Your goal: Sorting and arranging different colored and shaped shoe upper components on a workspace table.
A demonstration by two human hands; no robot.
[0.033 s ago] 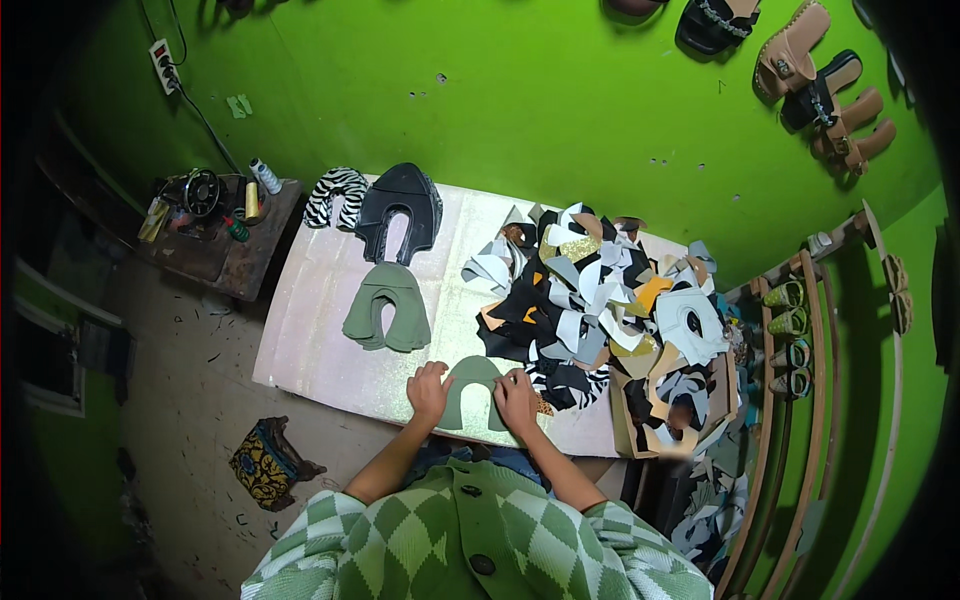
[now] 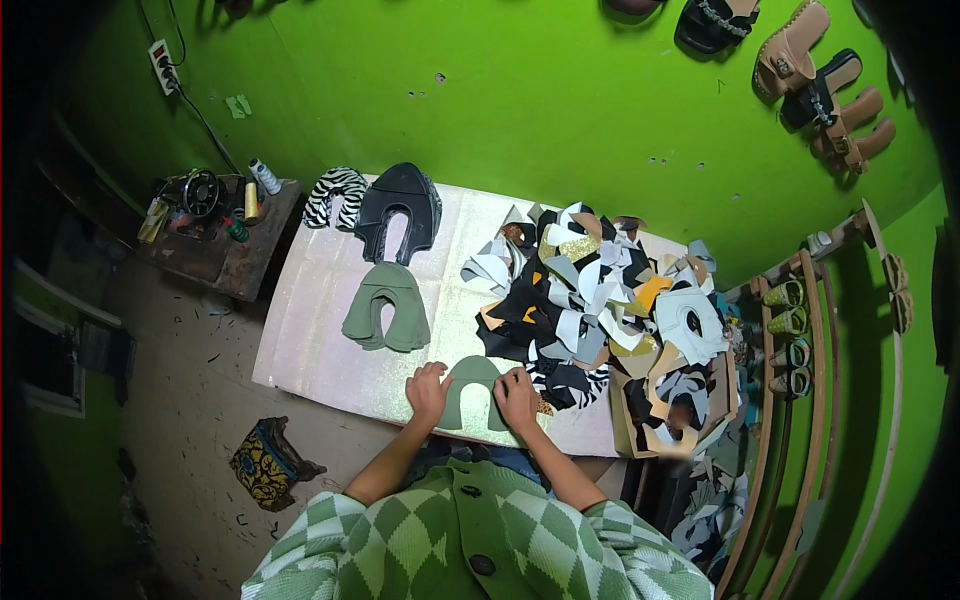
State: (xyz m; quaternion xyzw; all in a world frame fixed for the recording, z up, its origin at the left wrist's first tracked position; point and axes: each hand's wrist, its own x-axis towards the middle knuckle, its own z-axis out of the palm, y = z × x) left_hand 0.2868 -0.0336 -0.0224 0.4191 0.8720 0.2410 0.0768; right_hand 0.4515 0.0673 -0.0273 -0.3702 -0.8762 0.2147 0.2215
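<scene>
Matt green piece (image 2: 472, 370), glittery tabletop (image 2: 450, 280)

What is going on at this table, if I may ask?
Someone in a green-and-white checked cardigan has both hands on a green U-shaped piece at the near edge of the table: the left hand at its left side, the right hand at its right. Farther back, to the left, lies a stack of similar green pieces, with black pieces and zebra-striped pieces beyond. Mixed offcuts are heaped on the right.

The left-hand grip (image 2: 429, 393) and right-hand grip (image 2: 515, 398) touch opposite sides of 1 green arch-shaped piece (image 2: 474, 371) on the worktop (image 2: 310, 350), near a green stack (image 2: 361, 318) and a heap of offcuts (image 2: 580, 330).
</scene>
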